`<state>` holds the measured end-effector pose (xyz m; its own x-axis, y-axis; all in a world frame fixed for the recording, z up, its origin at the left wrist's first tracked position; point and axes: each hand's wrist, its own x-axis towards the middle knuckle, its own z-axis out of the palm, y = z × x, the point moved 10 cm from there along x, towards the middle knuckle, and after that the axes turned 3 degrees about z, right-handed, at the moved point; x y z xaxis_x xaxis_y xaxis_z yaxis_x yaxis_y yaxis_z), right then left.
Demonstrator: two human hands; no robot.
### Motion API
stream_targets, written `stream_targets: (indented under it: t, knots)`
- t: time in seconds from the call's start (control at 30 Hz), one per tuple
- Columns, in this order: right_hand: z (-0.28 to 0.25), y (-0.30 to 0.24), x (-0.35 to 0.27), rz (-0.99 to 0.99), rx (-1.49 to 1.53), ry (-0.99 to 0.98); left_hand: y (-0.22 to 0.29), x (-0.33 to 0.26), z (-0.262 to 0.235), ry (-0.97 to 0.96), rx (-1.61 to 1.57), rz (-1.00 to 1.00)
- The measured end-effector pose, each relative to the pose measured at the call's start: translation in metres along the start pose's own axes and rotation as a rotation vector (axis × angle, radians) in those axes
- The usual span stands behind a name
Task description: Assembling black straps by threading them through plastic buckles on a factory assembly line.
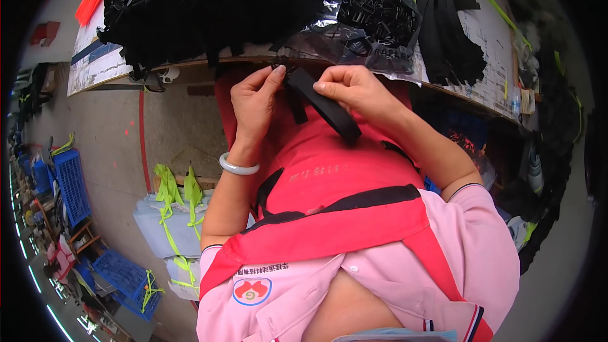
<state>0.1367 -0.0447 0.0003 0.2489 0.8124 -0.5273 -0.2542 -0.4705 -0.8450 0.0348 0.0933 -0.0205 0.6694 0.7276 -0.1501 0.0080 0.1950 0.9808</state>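
A black webbing strap [330, 114] is stretched between my two hands, over my red apron [329, 171] and just off the table's near edge. My left hand [253, 102] pinches the strap's upper end, where a small dark piece like a plastic buckle shows between thumb and fingertips. Its exact shape is too small to make out. With thumb and forefinger, my right hand [361, 92] grips the same strap a little lower. Part of the strap folds down in a loop, and a shorter black tail hangs beside it.
On the table [95, 63] lies a big heap of black straps [215, 16]. Beside it are a clear plastic bag of small black buckles [380, 16] and a bundle of flat black straps [446, 31]. Blue crates [71, 183] and white bundles tied with yellow-green tape [168, 221] stand on the floor leftward.
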Motion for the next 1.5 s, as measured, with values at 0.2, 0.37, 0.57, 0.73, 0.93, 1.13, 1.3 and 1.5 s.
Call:
stream_targets:
  t: [0.2,0.37,0.57,0.73,0.93,1.13,1.3,1.5]
  knots:
    - [0.004,0.017,0.023,-0.061,0.052,0.083,0.008,-0.001,0.002,-0.033,0.064,0.212]
    - [0.014,-0.004,0.019,-0.158,0.094,0.118,0.022,-0.005,-0.001,0.014,0.043,0.321]
    - [0.026,0.009,0.056,0.001,0.128,-0.18,0.023,-0.014,0.0,-0.176,0.024,0.248]
    - [0.041,-0.064,0.061,-0.159,-0.191,-0.254,0.042,-0.038,-0.015,-0.49,-0.031,-0.02]
    - [-0.092,-0.337,0.056,-0.963,-0.568,0.501,0.156,-0.031,-0.101,-0.254,-0.034,0.261]
    - [-0.001,-0.362,0.024,-1.032,-0.403,0.415,0.226,0.063,-0.138,0.05,0.199,0.372]
    - [0.031,-0.238,0.055,-0.766,-0.505,0.084,0.205,0.047,-0.139,0.187,0.33,0.568]
    - [0.092,-0.092,0.041,-0.601,-0.567,-0.281,0.066,-0.004,-0.008,-0.41,-0.095,0.163]
